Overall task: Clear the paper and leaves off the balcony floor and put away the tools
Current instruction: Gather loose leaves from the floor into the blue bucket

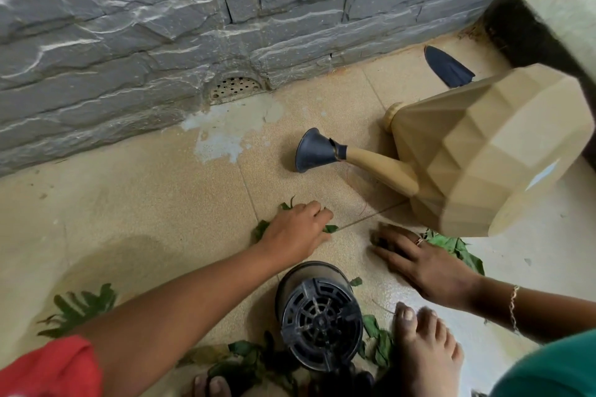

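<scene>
Left hand reaches forward, fingers bent onto small green leaves on the beige tiled floor; a grip cannot be told. Right hand lies flat, fingers straight, beside the beige faceted plastic watering can.

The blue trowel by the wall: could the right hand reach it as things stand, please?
Probably not straight: the watering can lies between the right hand and the trowel, blocking the way.

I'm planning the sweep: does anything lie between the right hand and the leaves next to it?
Nothing visible does: the right hand lies flat right beside the leaves. The watering can only overlaps their far edge in this view.
</scene>
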### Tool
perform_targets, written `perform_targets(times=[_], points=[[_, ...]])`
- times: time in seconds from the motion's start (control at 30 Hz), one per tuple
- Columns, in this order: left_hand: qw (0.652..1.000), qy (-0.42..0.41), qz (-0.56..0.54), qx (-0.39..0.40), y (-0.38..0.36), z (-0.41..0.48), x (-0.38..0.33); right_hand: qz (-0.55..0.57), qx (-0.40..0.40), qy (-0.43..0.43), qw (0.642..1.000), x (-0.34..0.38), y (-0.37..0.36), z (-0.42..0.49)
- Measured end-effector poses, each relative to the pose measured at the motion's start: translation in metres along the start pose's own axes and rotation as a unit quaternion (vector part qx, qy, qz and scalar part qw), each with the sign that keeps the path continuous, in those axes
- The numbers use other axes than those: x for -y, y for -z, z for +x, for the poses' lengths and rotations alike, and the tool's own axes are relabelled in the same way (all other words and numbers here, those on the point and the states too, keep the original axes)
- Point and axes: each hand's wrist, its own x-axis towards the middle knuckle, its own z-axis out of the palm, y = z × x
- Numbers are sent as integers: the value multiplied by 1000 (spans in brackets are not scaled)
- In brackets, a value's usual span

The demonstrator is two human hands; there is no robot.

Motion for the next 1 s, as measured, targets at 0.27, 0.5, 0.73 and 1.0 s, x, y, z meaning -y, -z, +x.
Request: perform_targets(times=[0.27,0.5,0.73,1.0], points=[[979,-94,144,-108,-24,-8,5,-78,13,137,987,19,-9,21],[961,87,-241,-104,-1,0,12,-46,-40,181,982,5,8,22],[619,336,-707,-67,28,0,12,207,-172,-19,963,39,48,72],[493,303,-815,-27,61,12,-15,195,-292,10,936,55,83,121]])
